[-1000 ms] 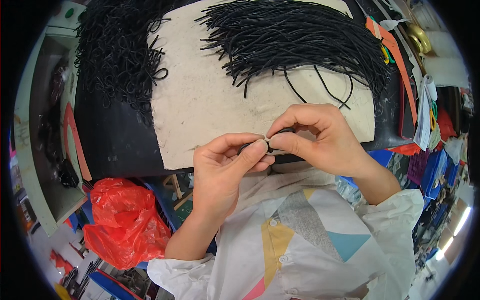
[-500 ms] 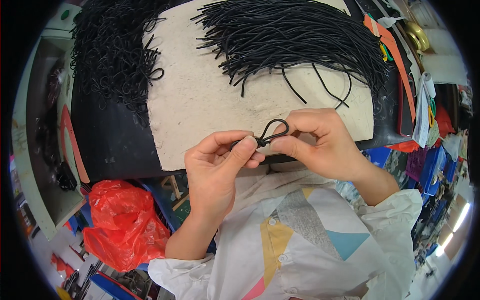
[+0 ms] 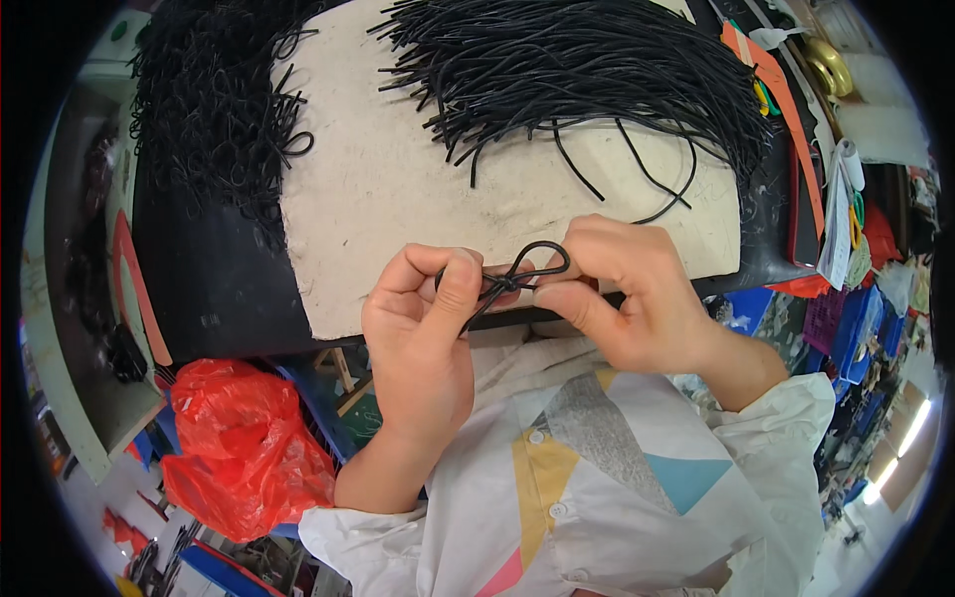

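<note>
A thin black cord [image 3: 542, 246] is stretched between my two hands, just off the front edge of the pale board. It crosses itself in a knot at the middle, with a loop standing up toward the right. My left hand [image 3: 423, 323] pinches the cord left of the knot between thumb and fingers. Thumb and forefinger of my right hand [image 3: 637, 289] are closed on the cord at the loop's right side. Behind the hands, a thick bundle of straight black cords [image 3: 587, 75] lies across the board. A heap of looped black cords [image 3: 214, 109] is piled at the far left.
The pale board [image 3: 388, 199] lies on a black tabletop [image 3: 214, 298]. Orange strips [image 3: 786, 109] and a paper roll [image 3: 844, 199] line the right edge. A red plastic bag [image 3: 244, 448] hangs at the lower left, near a grey drawer-like frame [image 3: 70, 368].
My left thumb has shifted up and back from the knot, exposing more cord. The knot looks looser and wider, with cord strands now showing beside the left fingers.
</note>
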Demonstrator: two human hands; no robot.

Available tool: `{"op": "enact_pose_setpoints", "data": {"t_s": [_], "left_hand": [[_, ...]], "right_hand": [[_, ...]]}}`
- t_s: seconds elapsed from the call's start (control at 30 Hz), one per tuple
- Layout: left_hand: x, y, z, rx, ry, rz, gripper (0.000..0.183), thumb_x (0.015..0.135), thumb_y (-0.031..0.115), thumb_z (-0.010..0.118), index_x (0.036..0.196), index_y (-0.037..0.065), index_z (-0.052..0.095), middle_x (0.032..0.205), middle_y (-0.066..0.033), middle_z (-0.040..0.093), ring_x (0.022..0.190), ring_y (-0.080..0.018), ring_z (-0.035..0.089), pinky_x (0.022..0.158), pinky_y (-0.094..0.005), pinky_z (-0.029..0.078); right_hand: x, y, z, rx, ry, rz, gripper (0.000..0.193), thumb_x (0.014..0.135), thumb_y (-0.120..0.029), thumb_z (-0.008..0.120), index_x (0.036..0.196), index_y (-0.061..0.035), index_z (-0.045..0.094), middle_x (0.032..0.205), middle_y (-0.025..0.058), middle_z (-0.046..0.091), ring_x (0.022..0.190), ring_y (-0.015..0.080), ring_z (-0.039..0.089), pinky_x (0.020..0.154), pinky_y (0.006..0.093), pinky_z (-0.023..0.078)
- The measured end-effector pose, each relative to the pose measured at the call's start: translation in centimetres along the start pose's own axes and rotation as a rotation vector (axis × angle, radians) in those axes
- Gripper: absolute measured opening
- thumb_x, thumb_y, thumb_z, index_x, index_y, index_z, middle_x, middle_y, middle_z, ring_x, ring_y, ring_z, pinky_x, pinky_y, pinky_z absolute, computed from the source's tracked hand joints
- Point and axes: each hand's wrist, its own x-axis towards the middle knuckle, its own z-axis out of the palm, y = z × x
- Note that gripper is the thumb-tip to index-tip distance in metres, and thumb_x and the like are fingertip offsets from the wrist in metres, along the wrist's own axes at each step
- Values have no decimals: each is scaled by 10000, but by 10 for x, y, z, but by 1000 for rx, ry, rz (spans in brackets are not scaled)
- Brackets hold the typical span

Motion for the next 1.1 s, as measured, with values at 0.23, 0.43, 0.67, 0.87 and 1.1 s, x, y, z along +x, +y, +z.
{"op": "enact_pose_setpoints", "data": {"t_s": [0.23,0.43,0.67,0.87,1.1], "left_hand": [[4,7,1,153,-27,-72,183,820,70,581,948,-57,551,841,-141,620,760,-174,619,673,-263,514],[2,16,-5,203,-168,-179,267,764,-21,591,1020,-73,538,839,-152,622,766,-218,632,690,-271,519],[-1,19,-6,265,-168,-140,278,751,-34,605,1013,-96,539,843,-173,624,754,-207,636,683,-262,527],[-1,17,-10,253,-78,-166,224,806,15,550,1003,-89,540,804,-190,625,710,-214,648,612,-254,546],[2,26,-9,288,-202,-386,173,816,82,576,901,-68,584,770,-170,632,656,-209,645,565,-269,541]], "right_hand": [[2,13,7,413,154,25,136,744,-91,632,852,-9,617,744,77,602,700,150,565,626,241,430],[2,10,3,290,158,-32,73,766,-76,609,801,-13,622,721,51,608,660,125,561,603,239,433],[2,13,5,746,3,273,141,837,-117,563,821,20,594,694,-1,571,631,43,505,567,177,412],[7,2,3,970,62,416,143,824,-104,583,854,34,605,715,10,584,666,41,521,590,179,426],[-2,7,9,722,-7,273,109,801,-83,600,823,25,600,716,4,581,672,44,523,600,183,426]]}}
